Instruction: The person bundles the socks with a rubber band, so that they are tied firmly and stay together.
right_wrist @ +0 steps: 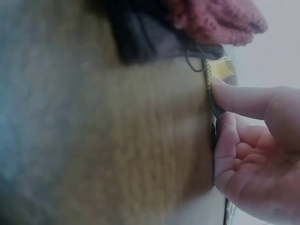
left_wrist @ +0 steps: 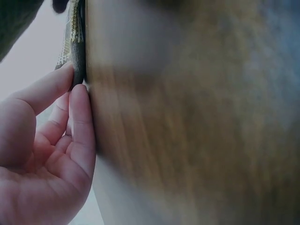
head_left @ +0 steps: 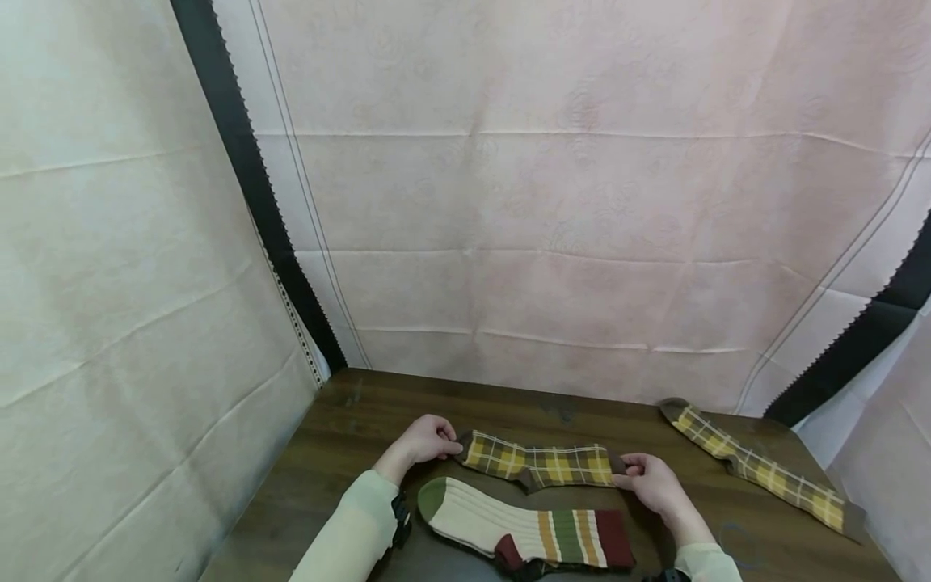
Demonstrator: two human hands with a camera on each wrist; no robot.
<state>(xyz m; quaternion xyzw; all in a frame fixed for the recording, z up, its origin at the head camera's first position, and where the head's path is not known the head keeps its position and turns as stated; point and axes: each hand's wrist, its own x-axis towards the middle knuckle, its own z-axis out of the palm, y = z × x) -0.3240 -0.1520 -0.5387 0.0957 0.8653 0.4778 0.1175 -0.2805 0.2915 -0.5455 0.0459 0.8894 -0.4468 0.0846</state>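
Observation:
A yellow and brown plaid sock (head_left: pixel 541 465) lies stretched sideways on the wooden table between both hands. My left hand (head_left: pixel 427 439) pinches its dark toe end between thumb and forefinger, seen close in the left wrist view at the dark sock tip (left_wrist: pixel 78 58). At the other end my right hand (head_left: pixel 650 482) pinches the dark cuff, with the thumb on the yellow knit (right_wrist: pixel 224 70) in the right wrist view. Just nearer to me lies a cream sock (head_left: pixel 509 517) with a green toe, striped leg and dark red cuff and heel; a darker layer shows beneath it.
Another plaid sock (head_left: pixel 760 469) lies slanted at the right side of the table (head_left: pixel 305 493). Pale fabric walls (head_left: pixel 582 202) rise behind and to the left, with black strips (head_left: pixel 254 178) along their corners.

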